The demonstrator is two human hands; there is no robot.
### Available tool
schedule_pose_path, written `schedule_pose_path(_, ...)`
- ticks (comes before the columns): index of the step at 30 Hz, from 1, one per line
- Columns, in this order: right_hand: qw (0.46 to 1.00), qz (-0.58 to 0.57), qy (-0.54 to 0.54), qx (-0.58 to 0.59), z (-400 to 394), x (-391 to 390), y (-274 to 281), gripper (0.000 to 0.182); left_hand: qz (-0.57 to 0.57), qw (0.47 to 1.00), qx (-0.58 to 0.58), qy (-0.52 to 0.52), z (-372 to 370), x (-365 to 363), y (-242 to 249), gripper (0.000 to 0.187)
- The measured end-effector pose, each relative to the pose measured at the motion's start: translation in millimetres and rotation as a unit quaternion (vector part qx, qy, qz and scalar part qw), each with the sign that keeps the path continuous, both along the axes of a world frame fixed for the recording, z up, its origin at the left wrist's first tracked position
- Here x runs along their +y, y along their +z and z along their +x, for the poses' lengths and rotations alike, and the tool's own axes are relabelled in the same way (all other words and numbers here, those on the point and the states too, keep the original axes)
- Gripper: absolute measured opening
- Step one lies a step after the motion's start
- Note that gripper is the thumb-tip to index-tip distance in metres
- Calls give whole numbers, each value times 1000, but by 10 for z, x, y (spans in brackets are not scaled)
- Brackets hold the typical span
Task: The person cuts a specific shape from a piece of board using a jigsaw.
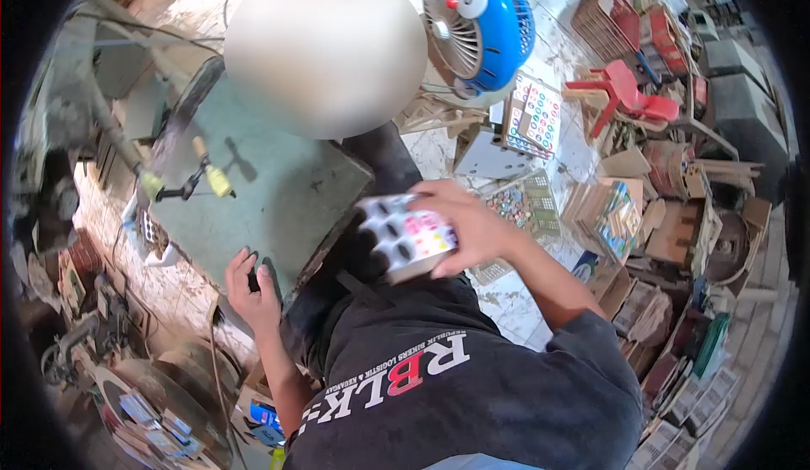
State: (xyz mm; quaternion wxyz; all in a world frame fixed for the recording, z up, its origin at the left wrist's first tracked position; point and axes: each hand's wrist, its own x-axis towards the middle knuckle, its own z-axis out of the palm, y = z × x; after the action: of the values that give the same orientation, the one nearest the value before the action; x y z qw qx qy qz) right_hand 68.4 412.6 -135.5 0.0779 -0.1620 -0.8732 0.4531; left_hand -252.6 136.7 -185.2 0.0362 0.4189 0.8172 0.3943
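My right hand (pixel 467 227) grips a white box-like stack (pixel 403 238) with dark round holes and coloured prints on its face. It is held above my lap, just off the right edge of the green worktable (pixel 278 158). Its outline is somewhat blurred. My left hand (pixel 255 293) lies at the near edge of the table, fingers apart and holding nothing. On the tabletop stands a small jointed fixture (pixel 201 175) with yellowish ends.
A blue fan (pixel 481 27) stands beyond the table. To the right are a board with coloured round prints (pixel 536 114), a crate of small pieces (pixel 527 204), stacked wooden pieces (pixel 603 217) and a red chair (pixel 624 99). Machinery (pixel 160 386) sits lower left.
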Motion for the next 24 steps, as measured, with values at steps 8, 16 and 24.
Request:
schedule_pose_path(8, 704, 60, -681, -191, 1816, 954, -2062, 80, -12, 999, 21, 20, -153, 186, -22, 11)
schedule_pose_path(16, 696, 152, -577, -398, 2916, 2681, -3093, 104, -22, 987, -2, 160, -1037, 157, 235, 16)
schedule_pose_path(24, 751, 299, -543, -229, 2311, 1895, -2809, 73, 43, 980, 2, 193, -2677, 1063, 149, 51)
